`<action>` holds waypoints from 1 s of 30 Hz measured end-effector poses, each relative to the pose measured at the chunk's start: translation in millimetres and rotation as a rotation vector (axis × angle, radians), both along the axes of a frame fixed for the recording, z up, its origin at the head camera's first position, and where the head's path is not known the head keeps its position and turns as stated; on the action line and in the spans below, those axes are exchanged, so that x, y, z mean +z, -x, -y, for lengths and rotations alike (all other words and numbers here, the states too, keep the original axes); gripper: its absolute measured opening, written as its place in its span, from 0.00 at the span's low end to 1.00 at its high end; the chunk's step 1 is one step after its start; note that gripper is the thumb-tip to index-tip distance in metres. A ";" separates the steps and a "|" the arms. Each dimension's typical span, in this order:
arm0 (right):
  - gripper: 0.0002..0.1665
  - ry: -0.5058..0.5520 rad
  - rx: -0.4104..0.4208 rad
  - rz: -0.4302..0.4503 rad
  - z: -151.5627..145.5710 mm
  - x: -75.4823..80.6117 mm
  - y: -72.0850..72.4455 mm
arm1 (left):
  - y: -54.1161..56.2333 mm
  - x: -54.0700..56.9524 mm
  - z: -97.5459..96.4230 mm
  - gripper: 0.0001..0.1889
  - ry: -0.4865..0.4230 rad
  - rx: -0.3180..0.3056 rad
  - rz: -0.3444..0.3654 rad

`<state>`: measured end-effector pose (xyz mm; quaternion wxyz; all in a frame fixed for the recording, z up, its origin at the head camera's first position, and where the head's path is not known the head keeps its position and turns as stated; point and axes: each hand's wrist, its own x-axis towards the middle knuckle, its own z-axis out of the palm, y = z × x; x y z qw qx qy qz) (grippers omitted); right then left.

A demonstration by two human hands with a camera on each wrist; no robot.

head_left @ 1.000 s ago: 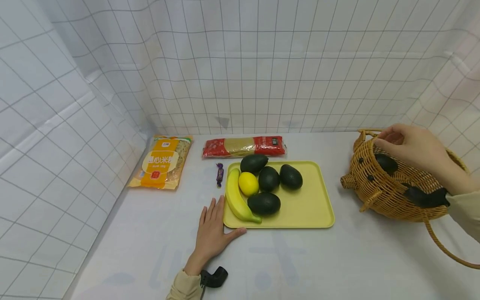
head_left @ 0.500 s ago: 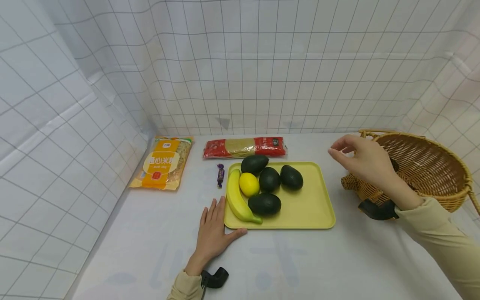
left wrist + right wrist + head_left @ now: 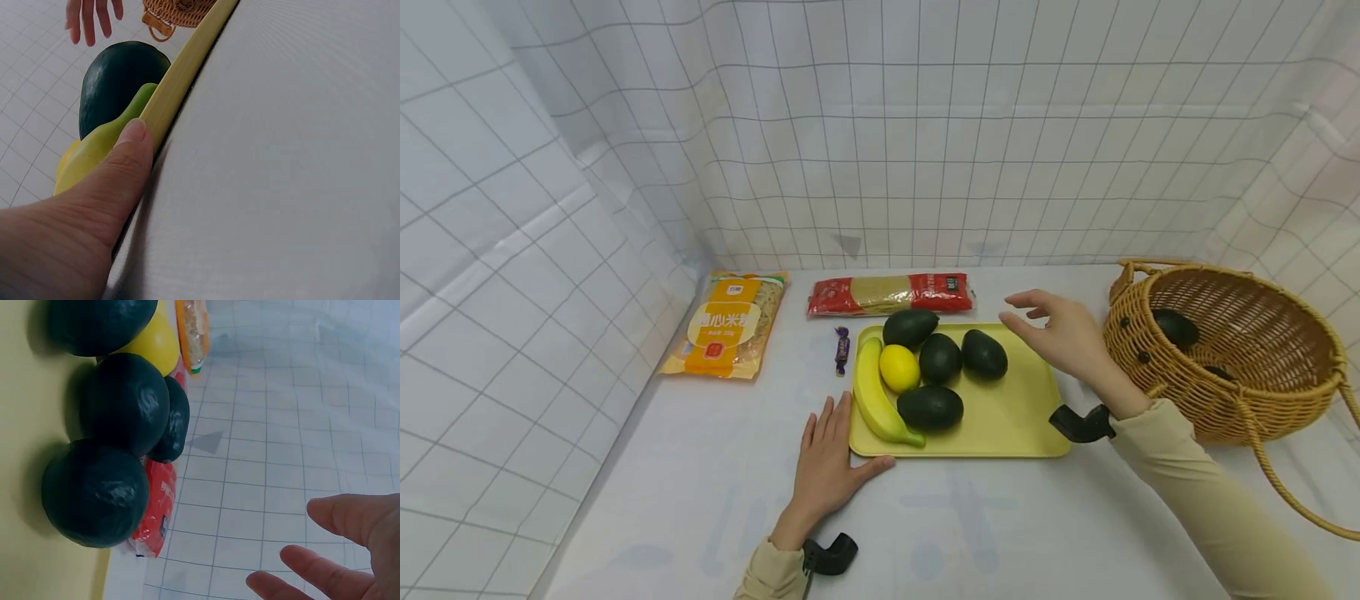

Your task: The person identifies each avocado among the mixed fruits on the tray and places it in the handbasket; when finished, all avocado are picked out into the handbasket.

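My left hand (image 3: 826, 467) lies flat at the near left corner of a yellow tray (image 3: 1015, 417), thumb along its near edge and fingers by its left side. On the tray are a banana (image 3: 874, 396), a lemon (image 3: 898, 369) and several dark avocados (image 3: 984, 354). My right hand (image 3: 1067, 333) hovers over the tray's far right part, thumb and fingers apart, holding nothing; the rightmost avocado (image 3: 97, 494) is the nearest fruit to it. At the right stands a wicker basket (image 3: 1270, 408) with a pig face, and a dark avocado (image 3: 1176, 328) shows inside it.
Behind the tray lies a red noodle packet (image 3: 883, 294). A small purple wrapped candy (image 3: 842, 350) sits left of the tray, and an orange pasta bag (image 3: 724, 327) lies farther left. The basket's rope handle (image 3: 1277, 483) trails on the table at the right.
My right hand has come out from over the basket and moved left to the tray, its fingers spreading a little. The left hand and the fruit on the tray have stayed put.
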<state>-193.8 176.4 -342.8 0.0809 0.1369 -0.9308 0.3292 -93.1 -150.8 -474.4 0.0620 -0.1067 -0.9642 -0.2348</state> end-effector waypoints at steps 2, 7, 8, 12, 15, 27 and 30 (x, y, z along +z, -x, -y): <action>0.28 0.027 0.000 0.025 3.9 -6.3 2.6 | -0.1 0.4 -0.2 0.58 -0.001 -0.002 0.003; 0.32 0.062 0.010 0.086 13.1 -21.0 8.0 | -0.2 1.1 -0.5 0.58 -0.001 -0.002 0.009; 0.33 0.063 0.014 0.101 14.4 -24.2 9.2 | -0.3 1.1 -0.5 0.58 -0.003 -0.002 0.009; 0.36 0.073 0.034 0.171 18.5 -36.8 13.4 | -0.8 1.1 -0.6 0.58 -0.005 -0.003 0.011; 0.37 0.091 0.053 0.206 20.1 -44.9 15.9 | -1.2 0.7 -0.6 0.58 -0.005 -0.004 0.011; 0.38 0.161 0.070 0.246 24.7 -69.7 22.0 | -0.6 -1.8 0.6 0.58 -0.007 -0.001 0.006; 0.39 0.169 0.061 0.262 26.4 -72.2 22.9 | -0.5 -2.1 0.8 0.58 -0.008 0.000 0.007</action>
